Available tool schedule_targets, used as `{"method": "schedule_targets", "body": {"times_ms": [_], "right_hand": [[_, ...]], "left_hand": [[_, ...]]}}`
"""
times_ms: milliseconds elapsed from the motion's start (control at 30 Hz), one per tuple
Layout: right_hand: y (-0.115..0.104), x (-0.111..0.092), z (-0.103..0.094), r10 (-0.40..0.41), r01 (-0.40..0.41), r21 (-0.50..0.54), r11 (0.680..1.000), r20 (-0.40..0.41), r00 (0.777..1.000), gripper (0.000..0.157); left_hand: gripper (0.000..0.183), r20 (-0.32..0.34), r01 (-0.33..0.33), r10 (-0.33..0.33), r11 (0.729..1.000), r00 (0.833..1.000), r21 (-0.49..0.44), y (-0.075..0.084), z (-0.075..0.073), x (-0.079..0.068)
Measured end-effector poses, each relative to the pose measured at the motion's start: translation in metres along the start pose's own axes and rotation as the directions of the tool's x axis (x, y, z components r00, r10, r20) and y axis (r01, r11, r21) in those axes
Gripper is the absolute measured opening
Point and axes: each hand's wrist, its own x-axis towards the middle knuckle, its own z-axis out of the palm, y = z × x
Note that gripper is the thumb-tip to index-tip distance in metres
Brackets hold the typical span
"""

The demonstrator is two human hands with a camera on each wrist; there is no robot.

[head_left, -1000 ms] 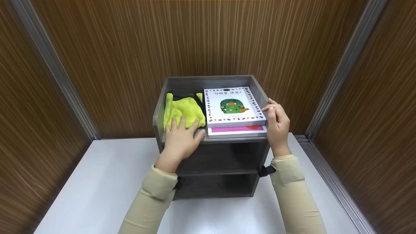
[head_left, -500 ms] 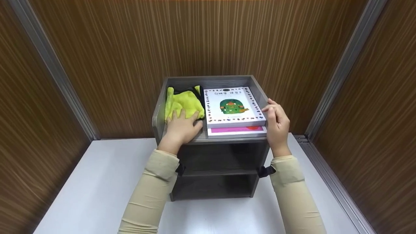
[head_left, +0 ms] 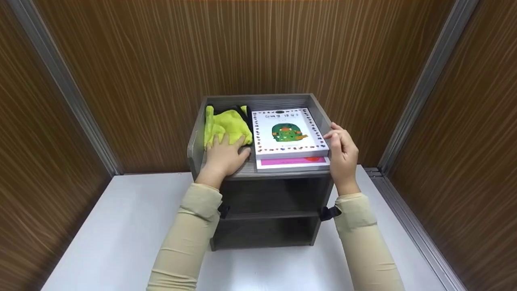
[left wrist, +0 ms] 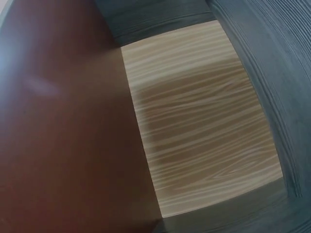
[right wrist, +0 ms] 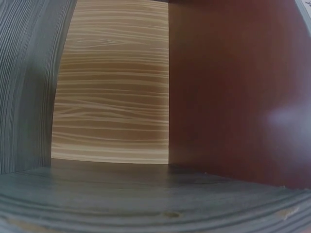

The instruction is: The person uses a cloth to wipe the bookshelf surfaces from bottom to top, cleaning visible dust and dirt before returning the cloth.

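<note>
In the head view a fuzzy yellow-green cloth with black trim lies bunched in the left part of the grey shelf unit's top tray. My left hand touches its front edge with spread, fairly straight fingers. Beside the cloth, a white picture book with a green creature on its cover lies over another book with a pink band. At the tray's right side panel, my right hand grips the edge with bent fingers; some fingertips are hidden.
Below the tray are two shelf compartments. The unit stands on a white table between wood-grain walls. Both wrist views look into the unit, at a light wood-grain panel and a reddish-brown surface.
My left hand has moved forward, and the cloth has slid toward the back of the tray, baring some tray floor in front. The right hand and books have stayed in place.
</note>
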Motion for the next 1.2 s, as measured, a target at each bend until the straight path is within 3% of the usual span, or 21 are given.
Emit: {"method": "schedule_targets", "body": {"times_ms": [200, 333, 533, 700, 833, 1067, 1133, 1200], "right_hand": [[-0.002, 0.0, 0.0, 0.027, -0.027, -0.012, 1.0, 0.004, 1.0, 0.021], [-0.001, 0.001, -0.001, 0.043, -0.043, -0.007, 0.999, 0.003, 0.999, 0.021], [0.0, 0.001, -0.001, 0.06, -0.06, -0.007, 0.998, 0.006, 0.998, 0.021], [-0.001, 0.0, -0.001, 0.03, -0.03, 0.001, 1.0, 0.006, 1.0, 0.02], [0.003, 0.001, -0.001, 0.007, -0.007, 0.007, 1.0, 0.008, 1.0, 0.019], [0.024, 0.0, -0.004, 0.004, -0.004, 0.015, 1.0, 0.012, 1.0, 0.021], [0.03, -0.001, -0.004, 0.004, -0.004, 0.014, 1.0, 0.011, 1.0, 0.022], [0.032, -0.001, -0.004, -0.01, 0.01, 0.01, 1.0, 0.012, 1.0, 0.022]], "left_hand": [[0.052, 0.011, 0.008, -0.008, 1.0, 1.0, 0.001, -0.001, -0.002, 0.004], [0.052, 0.004, -0.001, 0.001, 1.0, 1.0, 0.001, -0.001, -0.003, -0.001], [0.052, -0.019, -0.042, 0.042, 0.999, 0.999, 0.004, -0.001, -0.005, -0.025], [0.052, -0.111, -0.104, 0.112, 0.992, 0.987, 0.078, -0.003, -0.001, -0.056], [0.052, -0.223, -0.17, 0.204, 0.972, 0.953, 0.165, -0.007, 0.003, -0.078], [0.053, -0.369, -0.257, 0.362, 0.917, 0.856, 0.304, -0.007, -0.001, -0.105], [0.054, -0.395, -0.254, 0.37, 0.914, 0.841, 0.315, -0.006, -0.003, -0.106], [0.054, -0.421, -0.233, 0.351, 0.923, 0.837, 0.307, -0.005, -0.006, -0.103]]}}
